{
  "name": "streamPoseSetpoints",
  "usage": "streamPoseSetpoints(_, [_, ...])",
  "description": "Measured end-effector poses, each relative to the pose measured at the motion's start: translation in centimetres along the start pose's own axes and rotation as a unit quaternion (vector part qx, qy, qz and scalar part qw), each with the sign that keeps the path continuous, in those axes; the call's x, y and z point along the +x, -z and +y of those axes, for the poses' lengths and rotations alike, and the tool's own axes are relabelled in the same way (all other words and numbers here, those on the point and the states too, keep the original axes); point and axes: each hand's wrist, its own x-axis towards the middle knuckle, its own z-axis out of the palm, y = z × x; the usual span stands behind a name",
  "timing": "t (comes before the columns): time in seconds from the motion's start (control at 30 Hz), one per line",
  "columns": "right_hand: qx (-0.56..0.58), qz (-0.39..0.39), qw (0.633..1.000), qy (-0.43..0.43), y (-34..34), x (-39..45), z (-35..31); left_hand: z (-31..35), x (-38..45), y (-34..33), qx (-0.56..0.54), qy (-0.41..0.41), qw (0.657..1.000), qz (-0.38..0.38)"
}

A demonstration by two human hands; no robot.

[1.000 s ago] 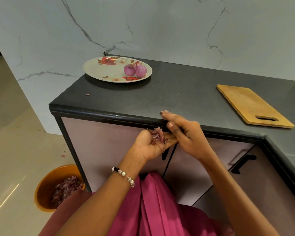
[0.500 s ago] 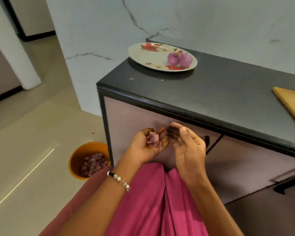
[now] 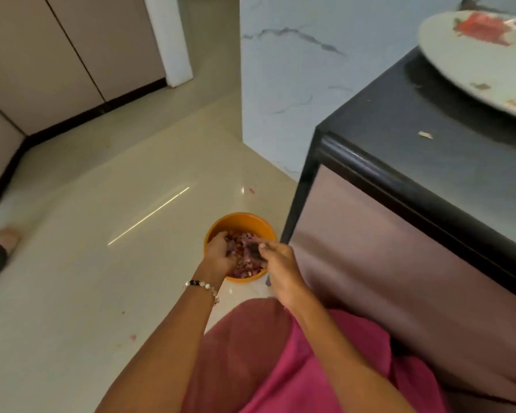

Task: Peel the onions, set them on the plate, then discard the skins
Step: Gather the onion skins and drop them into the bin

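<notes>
Head view: both hands over orange bin (skins inside); left hand, right hand fingers blurred, grip unclear.

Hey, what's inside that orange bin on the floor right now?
The orange bin holds a heap of purplish onion skins. The left hand and right hand, both over the bin, cover part of the heap, and nothing below the top layer shows.

Bin on floor, left of counter bearing plate
</notes>
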Motion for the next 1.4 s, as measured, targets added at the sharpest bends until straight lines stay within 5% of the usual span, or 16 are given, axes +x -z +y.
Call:
streamPoseSetpoints(0.07, [-0.023, -0.006, 0.999, -0.039, -1.3, 3.2, 1.3, 0.0, 2.8, 0.1, 0.024, 0.007, 1.000, -0.009])
streamPoseSetpoints(0.27, [0.017, 0.031, 0.992, -0.122, -2.7, 9.2, 3.6, -0.4, 14.2, 1.2, 0.006, 0.028, 0.990, 0.136])
streamPoseSetpoints(0.43, [0.059, 0.042, 0.985, -0.157, -1.7, 11.8, 5.1, -0.1, 14.7, 0.5, -0.042, 0.102, 0.992, 0.057])
streamPoseSetpoints(0.6, [0.030, 0.031, 0.982, -0.186, -1.0, 12.8, 6.3, -2.0, 16.3, 1.2, 0.028, 0.045, 0.993, 0.106])
streamPoseSetpoints(0.73, [-0.183, 0.096, 0.973, -0.101, -2.0, 13.2, 6.6, -2.5, 16.0, 1.6, 0.318, -0.086, 0.924, 0.192])
streamPoseSetpoints(0.83, [-0.259, 0.126, 0.957, -0.025, -3.0, 13.5, 6.0, -1.5, 15.1, 1.3, 0.382, -0.132, 0.894, 0.194])
streamPoseSetpoints(0.9, [-0.321, 0.077, 0.944, 0.008, -3.4, 13.9, 5.7, -0.7, 14.5, 0.8, 0.421, -0.140, 0.884, 0.149])
streamPoseSetpoints(0.97, [-0.357, 0.025, 0.934, 0.007, -3.6, 14.1, 5.8, -0.2, 14.4, 1.0, 0.438, -0.142, 0.879, 0.122])
streamPoseSetpoints(1.1, [-0.359, 0.066, 0.931, 0.013, -2.8, 13.9, 5.1, 0.7, 14.3, 1.5, 0.422, -0.151, 0.871, 0.203])
streamPoseSetpoints(1.23, [-0.429, -0.009, 0.900, 0.076, -2.3, 11.5, 3.1, 1.0, 11.9, 1.5, 0.448, -0.155, 0.873, 0.118])
streamPoseSetpoints(1.4, [-0.349, 0.067, 0.926, 0.126, -1.9, 7.6, -0.1, 2.8, 7.3, 0.8, 0.382, -0.224, 0.888, 0.126])
